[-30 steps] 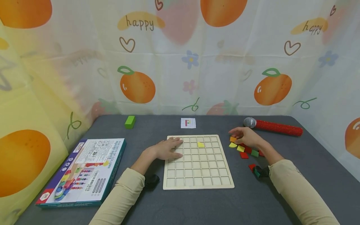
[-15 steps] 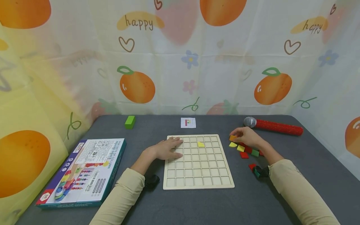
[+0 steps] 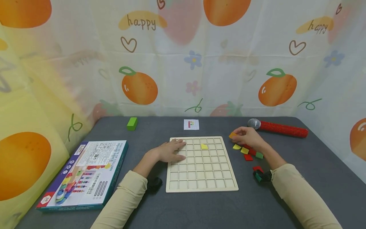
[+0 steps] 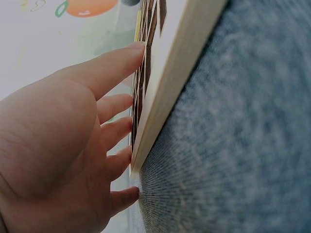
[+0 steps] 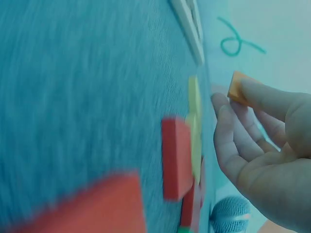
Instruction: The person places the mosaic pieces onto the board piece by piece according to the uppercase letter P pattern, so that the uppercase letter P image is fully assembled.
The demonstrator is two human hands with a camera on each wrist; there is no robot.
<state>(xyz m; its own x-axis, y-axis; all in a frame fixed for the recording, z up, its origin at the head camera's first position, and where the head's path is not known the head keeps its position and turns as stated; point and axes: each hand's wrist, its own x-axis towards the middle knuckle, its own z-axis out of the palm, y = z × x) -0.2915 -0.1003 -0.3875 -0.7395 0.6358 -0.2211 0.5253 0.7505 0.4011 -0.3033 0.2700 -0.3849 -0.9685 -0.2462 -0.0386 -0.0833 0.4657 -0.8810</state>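
Note:
My left hand [image 3: 169, 151] lies with spread, straight fingers on the left edge of a pale wooden grid board [image 3: 200, 175]. In the left wrist view, the thumb and several fingertips touch the board [image 4: 167, 80]. One yellow square tile [image 3: 204, 146] sits in a cell near the board's far side. Right of the board, my right hand [image 3: 250, 138] pinches an orange block [image 5: 237, 87] between thumb and fingers, lifted off the table. Below that hand are a yellow half-round piece [image 3: 236, 147], a yellow tile [image 3: 244, 150], red blocks [image 3: 248, 157] and a green block [image 3: 259, 155].
A boxed toy set [image 3: 85, 175] lies at the left. A green block [image 3: 132, 124] and a small printed grid card [image 3: 191, 124] are at the back. Behind the right hand lies a red microphone [image 3: 280, 128]. Another red piece [image 3: 258, 168] is near the right wrist.
My right hand has taken hold of the orange block, raised it from the pile and moved it slightly left and back. The left hand stays in place on the board.

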